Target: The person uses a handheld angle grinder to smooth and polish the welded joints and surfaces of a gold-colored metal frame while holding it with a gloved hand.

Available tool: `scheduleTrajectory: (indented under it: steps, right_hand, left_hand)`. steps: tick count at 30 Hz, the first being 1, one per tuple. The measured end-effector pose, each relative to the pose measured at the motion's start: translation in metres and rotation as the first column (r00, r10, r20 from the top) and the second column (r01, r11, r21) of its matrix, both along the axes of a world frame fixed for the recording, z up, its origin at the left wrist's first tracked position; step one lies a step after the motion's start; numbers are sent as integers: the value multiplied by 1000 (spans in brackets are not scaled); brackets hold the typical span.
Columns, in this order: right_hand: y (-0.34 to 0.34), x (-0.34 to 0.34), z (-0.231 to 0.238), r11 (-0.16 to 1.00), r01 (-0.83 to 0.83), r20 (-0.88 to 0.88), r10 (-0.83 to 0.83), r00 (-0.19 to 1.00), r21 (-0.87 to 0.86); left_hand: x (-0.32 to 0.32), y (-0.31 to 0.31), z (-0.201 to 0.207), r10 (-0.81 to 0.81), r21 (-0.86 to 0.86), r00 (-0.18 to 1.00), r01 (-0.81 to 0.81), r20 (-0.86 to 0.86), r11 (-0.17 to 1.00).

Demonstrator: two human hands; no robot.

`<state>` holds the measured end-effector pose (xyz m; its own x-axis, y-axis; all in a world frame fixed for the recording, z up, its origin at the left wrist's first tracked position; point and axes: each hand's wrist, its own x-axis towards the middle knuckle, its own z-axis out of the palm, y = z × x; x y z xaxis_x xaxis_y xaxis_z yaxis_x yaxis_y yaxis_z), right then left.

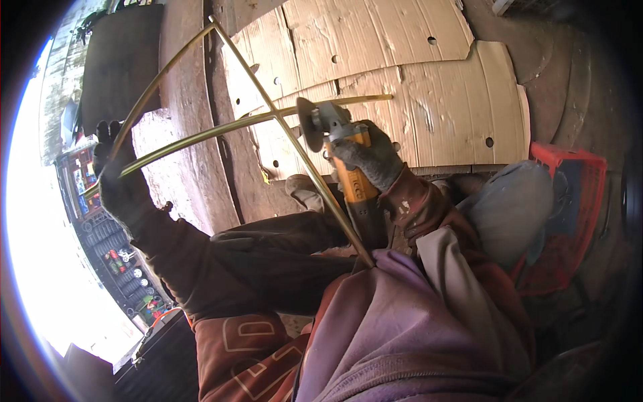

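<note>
Rods (201,134), thin and brass-coloured, cross at about 12 o'clock from us. We count three, joined into a bent frame. Our left hand (117,181), at 10 o'clock, has its gloved fingers closed around two of them. Our right hand (372,157) is wrapped tight on one grinder (335,144), its disc just beside the crossing. No finished cut shows; we judge the grinding barely begun. One cardboard sheet (415,87) lies behind.

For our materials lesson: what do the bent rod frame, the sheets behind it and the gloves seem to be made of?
Rod frame: likely metal, brassy yellow sheen, thin and holding its bends.
Sheets: probably cardboard, matt tan, scuffed, with punched holes.
Gloves on the left hand and right hand: dark and grey, seemingly fabric; too blurred to be sure.
</note>
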<state>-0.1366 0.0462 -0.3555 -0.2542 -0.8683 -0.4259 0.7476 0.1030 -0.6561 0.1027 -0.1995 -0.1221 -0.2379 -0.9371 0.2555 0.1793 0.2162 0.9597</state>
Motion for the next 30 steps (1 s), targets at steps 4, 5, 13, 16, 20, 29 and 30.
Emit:
scheduleTrajectory:
  steps: [4, 5, 13, 16, 20, 29, 30]
  right_hand:
    - [14, -37, -66, 995, -56, -58, 61, 996, 85]
    - [19, -43, -67, 989, -28, 71, 18, 997, 142]
    - [-5, -7, 20, 983, 92, -40, -100, 994, -158]
    - [4, -15, -35, 999, -23, -352, 38, 935, 46]
    - [18, -33, -90, 919, 232, -58, -225, 973, 320]
    - [1, 17, -33, 946, 310, 30, -314, 949, 90]
    - [0, 15, -55, 949, 294, 25, -298, 954, 117]
  left_hand:
    - [18, -10, 4, -170, -17, 985, 169, -32, 985]
    - [19, -8, -2, -125, 0, 992, 125, -9, 992]
    - [-14, -6, 15, 85, -218, 953, -20, 292, 976]
    - [-7, -40, 10, 13, -30, 999, -13, -31, 999]
    - [3, -72, -3, 44, 19, 999, -44, 14, 999]
    - [11, -95, 0, 67, 18, 980, -72, 187, 997]
    - [8, -90, 1, 58, -6, 977, -58, 203, 998]
